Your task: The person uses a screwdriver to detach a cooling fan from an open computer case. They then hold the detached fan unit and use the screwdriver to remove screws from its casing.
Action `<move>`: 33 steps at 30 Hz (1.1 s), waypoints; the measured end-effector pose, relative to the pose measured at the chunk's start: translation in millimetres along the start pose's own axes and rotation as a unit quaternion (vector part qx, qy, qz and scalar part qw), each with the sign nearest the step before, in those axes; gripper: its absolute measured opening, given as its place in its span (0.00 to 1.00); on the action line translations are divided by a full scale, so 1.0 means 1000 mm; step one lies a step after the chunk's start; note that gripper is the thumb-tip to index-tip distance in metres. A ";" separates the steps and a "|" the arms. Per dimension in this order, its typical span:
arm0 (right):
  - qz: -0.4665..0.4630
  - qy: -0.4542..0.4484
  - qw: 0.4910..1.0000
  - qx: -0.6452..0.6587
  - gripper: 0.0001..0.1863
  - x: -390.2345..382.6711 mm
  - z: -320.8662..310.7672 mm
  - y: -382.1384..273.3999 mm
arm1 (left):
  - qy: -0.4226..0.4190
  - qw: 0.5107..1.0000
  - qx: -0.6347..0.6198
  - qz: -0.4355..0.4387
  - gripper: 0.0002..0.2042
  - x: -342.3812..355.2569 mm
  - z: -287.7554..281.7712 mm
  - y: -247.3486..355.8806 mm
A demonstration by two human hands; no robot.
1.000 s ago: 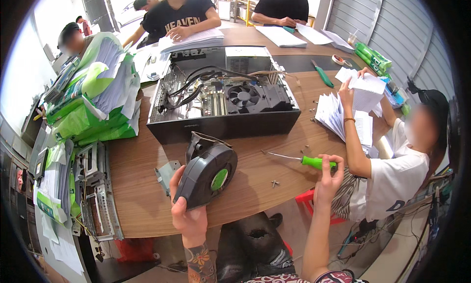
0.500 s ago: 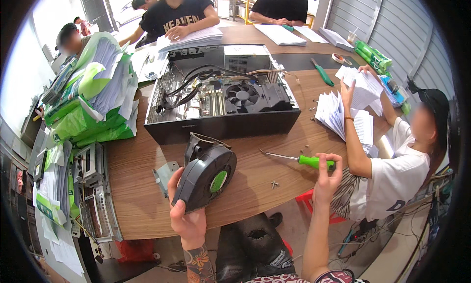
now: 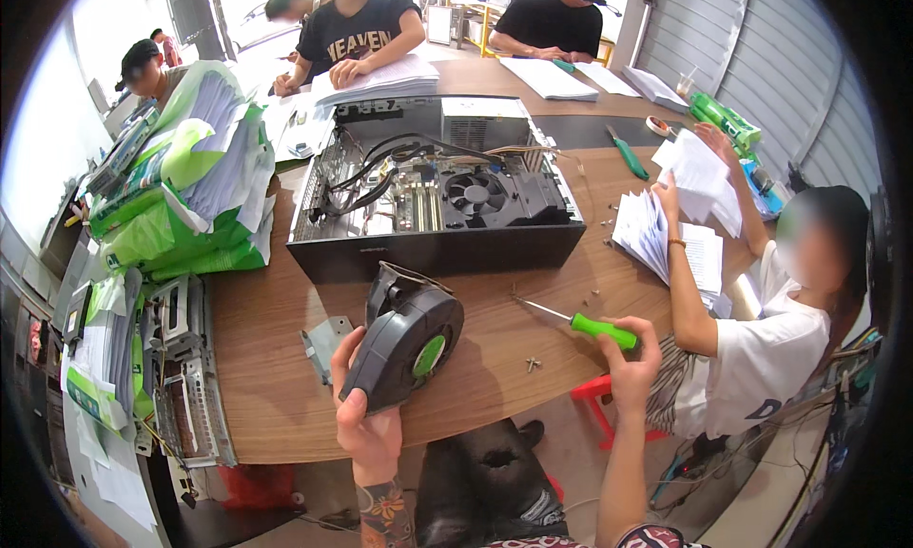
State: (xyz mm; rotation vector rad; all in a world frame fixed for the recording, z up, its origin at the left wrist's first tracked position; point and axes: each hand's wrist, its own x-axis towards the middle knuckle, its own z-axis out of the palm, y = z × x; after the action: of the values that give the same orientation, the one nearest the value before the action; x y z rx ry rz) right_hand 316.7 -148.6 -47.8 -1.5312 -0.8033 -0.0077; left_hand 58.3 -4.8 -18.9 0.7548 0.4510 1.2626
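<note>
Your right hand (image 3: 634, 365) and screwdriver (image 3: 604, 331) have dipped a little, your grip pinching the handle's end. On the tabletop (image 3: 276, 386), the case (image 3: 437, 253) lies open side up, likely for access from above. Just in front, your left hand (image 3: 369, 432) clasps the blower (image 3: 388, 353) by its near side, apparently keeping its green hub (image 3: 429, 356) uncovered. Bare tabletop between blower and screwdriver leaves you room, but loose screws (image 3: 534, 365) lie near the curved front edge.

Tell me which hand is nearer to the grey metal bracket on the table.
Left: the left hand is close to the bracket, at its right; the right hand is much farther right.
</note>
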 end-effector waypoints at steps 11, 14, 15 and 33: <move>-0.057 -0.235 0.931 -0.272 0.22 0.010 -0.005 -0.042 | -0.042 0.998 0.038 0.016 0.39 0.002 -0.007 -0.002; -0.084 -0.214 0.928 -0.294 0.23 0.006 -0.004 -0.039 | -0.040 0.999 0.029 0.014 0.40 0.002 -0.002 -0.001; -0.065 -0.200 0.940 -0.268 0.23 0.003 -0.003 -0.039 | -0.037 0.999 0.023 0.011 0.40 0.002 -0.001 0.000; 0.078 -0.210 0.960 -0.166 0.10 -0.016 -0.011 -0.050 | -0.024 0.999 0.040 0.004 0.41 0.002 0.000 0.002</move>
State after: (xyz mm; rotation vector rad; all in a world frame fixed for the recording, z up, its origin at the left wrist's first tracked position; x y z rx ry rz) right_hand 286.2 -170.7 -10.1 -1.9475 -1.0506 0.3239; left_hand 57.7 -3.0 -17.7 0.8539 0.4632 1.2364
